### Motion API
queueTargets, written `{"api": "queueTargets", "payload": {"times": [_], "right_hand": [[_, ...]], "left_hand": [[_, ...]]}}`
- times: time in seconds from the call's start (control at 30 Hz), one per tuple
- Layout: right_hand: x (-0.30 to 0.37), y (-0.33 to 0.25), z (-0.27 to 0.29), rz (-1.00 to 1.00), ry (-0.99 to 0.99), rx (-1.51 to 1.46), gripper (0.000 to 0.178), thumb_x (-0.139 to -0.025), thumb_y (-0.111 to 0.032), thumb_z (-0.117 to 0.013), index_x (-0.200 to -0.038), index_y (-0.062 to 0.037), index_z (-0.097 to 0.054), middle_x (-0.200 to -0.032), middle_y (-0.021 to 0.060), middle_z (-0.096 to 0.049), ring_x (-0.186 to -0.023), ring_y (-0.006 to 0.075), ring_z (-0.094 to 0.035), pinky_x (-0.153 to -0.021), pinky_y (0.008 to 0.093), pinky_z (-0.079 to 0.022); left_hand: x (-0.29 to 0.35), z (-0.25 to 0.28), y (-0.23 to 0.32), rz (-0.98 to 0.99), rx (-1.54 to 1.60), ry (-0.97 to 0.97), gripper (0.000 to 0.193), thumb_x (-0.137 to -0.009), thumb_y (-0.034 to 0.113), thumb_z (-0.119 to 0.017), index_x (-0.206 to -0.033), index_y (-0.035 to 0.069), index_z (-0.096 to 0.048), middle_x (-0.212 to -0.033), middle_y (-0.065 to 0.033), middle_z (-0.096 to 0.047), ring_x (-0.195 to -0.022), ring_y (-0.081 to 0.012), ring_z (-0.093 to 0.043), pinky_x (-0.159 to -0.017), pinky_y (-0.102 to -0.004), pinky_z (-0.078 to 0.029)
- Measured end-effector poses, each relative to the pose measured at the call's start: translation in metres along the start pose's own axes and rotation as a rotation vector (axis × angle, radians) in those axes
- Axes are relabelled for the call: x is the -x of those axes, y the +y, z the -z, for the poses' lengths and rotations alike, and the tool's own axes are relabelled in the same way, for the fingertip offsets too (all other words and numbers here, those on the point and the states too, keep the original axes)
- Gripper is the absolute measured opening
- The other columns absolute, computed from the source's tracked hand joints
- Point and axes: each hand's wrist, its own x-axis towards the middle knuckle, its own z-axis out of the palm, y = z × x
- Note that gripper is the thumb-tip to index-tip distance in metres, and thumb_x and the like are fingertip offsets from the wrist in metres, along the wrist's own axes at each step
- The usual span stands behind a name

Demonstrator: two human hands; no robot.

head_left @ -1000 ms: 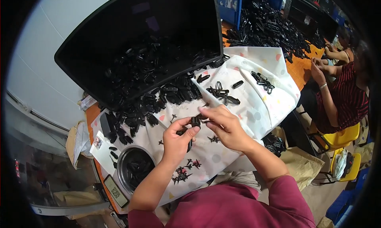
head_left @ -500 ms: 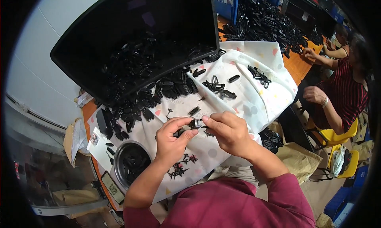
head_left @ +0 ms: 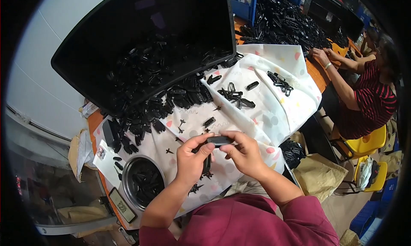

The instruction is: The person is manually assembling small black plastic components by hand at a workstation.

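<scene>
I hold a small black plastic part [head_left: 219, 140] level between both my hands, just above the patterned white cloth [head_left: 274, 113] that covers the table. My left hand [head_left: 192, 159] pinches its left end with thumb and forefinger, and a second dark piece [head_left: 207, 164] hangs down from that same grip against my palm. My right hand [head_left: 244, 154] closes on the other end, fingers curled narrow around it. Just beyond my fingertips a few loose black parts [head_left: 209, 122] lie on the cloth, and farther out a small cluster [head_left: 234, 96] sits to the right. Ahead and to the left of my left hand, a heap of black parts [head_left: 162, 104] spills from a big black bin [head_left: 128, 27]. Below my left wrist stands a round metal bowl [head_left: 142, 181] with more pieces. Well off to my right, another person's hand [head_left: 319, 55] works at their own pile [head_left: 287, 25].
</scene>
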Motion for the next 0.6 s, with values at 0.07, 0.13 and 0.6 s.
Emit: {"api": "queueTargets", "payload": {"times": [0.07,0.13,0.6], "right_hand": [[0.007,0.010,-0.001,-0.283,-0.203,-0.135,0.026,-0.078,-0.007,-0.062,-0.102,-0.0029,-0.057,-0.077,0.0062,-0.059,-0.069,0.0101,-0.056,-0.055,0.0217,-0.045],[0.002,0.019,-0.006,-0.302,-0.198,-0.194,0.022,-0.078,-0.008,-0.061,-0.099,-0.0032,-0.057,-0.073,0.0035,-0.060,-0.063,0.0088,-0.055,-0.055,0.0206,-0.045],[-0.082,0.134,0.039,-0.107,-0.111,0.848,0.018,-0.073,-0.017,-0.059,-0.088,-0.0066,-0.059,-0.082,0.0124,-0.058,-0.078,0.0317,-0.053,-0.067,0.0401,-0.044]], "left_hand": [[-0.005,0.009,-0.007,0.081,0.135,-0.017,0.027,-0.082,0.013,-0.060,-0.105,-0.001,-0.056,-0.082,-0.0055,-0.060,-0.057,-0.0089,-0.053,-0.051,-0.0188,-0.041],[-0.005,0.020,-0.014,0.184,0.201,0.039,0.028,-0.082,0.015,-0.060,-0.104,-0.001,-0.056,-0.081,-0.0061,-0.060,-0.055,-0.0093,-0.053,-0.050,-0.0192,-0.042],[0.063,0.116,0.030,-0.063,-1.607,0.283,0.035,-0.066,0.022,-0.069,-0.096,0.004,-0.062,-0.109,-0.0137,-0.055,-0.101,-0.0295,-0.049,-0.088,-0.0360,-0.037]]}}
